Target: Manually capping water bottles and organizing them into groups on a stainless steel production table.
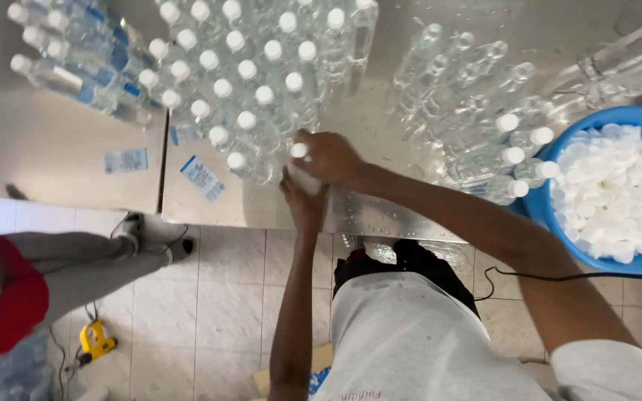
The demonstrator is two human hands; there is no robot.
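I look straight down on a wet steel table [380, 122]. Near its front edge stands a clear plastic bottle [304, 178] with a white cap [299, 150]. My left hand [305, 202] wraps the bottle's body from below. My right hand [331, 157] sits on top, its fingers around the cap. A dense group of capped bottles [239, 74] stands just beyond, touching distance from my hands. To the right lie and stand uncapped bottles [469, 67], with a few capped ones [518, 160] beside them.
A blue basin [544, 212] full of white caps [618, 189] sits at the table's right edge. Loose blue-and-white labels [202, 177] lie on the table at left. Another person's legs [76, 260] stand on the tiled floor at left. A black cable [559, 277] crosses my right arm.
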